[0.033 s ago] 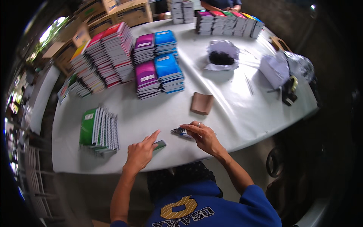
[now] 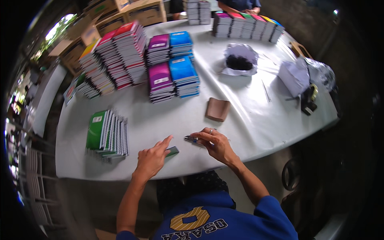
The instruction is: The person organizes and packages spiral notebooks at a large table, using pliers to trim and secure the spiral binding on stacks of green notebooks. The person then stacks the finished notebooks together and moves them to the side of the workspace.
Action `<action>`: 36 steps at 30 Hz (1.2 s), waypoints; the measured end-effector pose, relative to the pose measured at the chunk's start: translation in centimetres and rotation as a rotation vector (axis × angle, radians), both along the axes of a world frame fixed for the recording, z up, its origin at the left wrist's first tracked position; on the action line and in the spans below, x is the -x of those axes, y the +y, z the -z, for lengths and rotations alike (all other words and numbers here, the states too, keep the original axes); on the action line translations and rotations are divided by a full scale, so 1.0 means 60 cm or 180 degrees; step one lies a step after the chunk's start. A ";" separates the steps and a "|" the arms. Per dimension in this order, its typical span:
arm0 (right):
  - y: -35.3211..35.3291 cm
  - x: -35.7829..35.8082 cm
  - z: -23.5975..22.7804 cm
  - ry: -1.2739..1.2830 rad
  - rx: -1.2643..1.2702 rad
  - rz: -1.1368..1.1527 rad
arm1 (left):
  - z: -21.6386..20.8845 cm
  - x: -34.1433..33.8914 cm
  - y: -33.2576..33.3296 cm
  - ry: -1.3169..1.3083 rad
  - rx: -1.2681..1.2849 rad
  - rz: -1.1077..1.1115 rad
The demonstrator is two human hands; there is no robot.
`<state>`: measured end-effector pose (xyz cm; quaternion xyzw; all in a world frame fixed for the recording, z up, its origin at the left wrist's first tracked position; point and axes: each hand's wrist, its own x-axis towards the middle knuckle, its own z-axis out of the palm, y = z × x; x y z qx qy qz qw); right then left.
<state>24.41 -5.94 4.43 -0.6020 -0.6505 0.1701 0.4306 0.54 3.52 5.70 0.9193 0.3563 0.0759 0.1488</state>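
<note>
My left hand (image 2: 153, 159) is near the front edge of the white table, its fingers stretched out to the right. Beside its fingertips lies a small dark green flat piece (image 2: 173, 151), partly covered by the hand. To the right, my right hand (image 2: 216, 145) has its fingers bent around a pair of small pliers (image 2: 192, 139). The metal jaws point left, and the handles are mostly hidden under the fingers. A brown block (image 2: 217, 109) with a curved top sits just beyond this hand. Left of my left hand stands a fanned stack of green spiral notebooks (image 2: 106, 133).
Tall stacks of red notebooks (image 2: 127, 52), plus purple notebooks (image 2: 161, 78) and blue notebooks (image 2: 184, 76), stand at the far left. A white bag (image 2: 241, 56) with black contents is beyond the block. Another person's hands (image 2: 250, 11) rest behind a notebook row (image 2: 247, 27).
The whole view has shifted slightly, so the table's things sit a little further right. Both hands keep nearly the same pose.
</note>
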 end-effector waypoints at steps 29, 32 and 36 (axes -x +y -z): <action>0.073 0.022 -0.017 -0.0734 0.0469 -0.1390 | 0.003 0.001 0.013 0.0120 0.0278 -0.0010; 0.072 0.033 -0.019 -0.0810 0.0225 -0.1192 | -0.007 -0.007 0.006 0.0026 0.0284 -0.0001; 0.069 0.045 -0.033 -0.1138 0.0503 -0.1152 | -0.009 -0.012 0.010 0.0084 0.0490 0.0128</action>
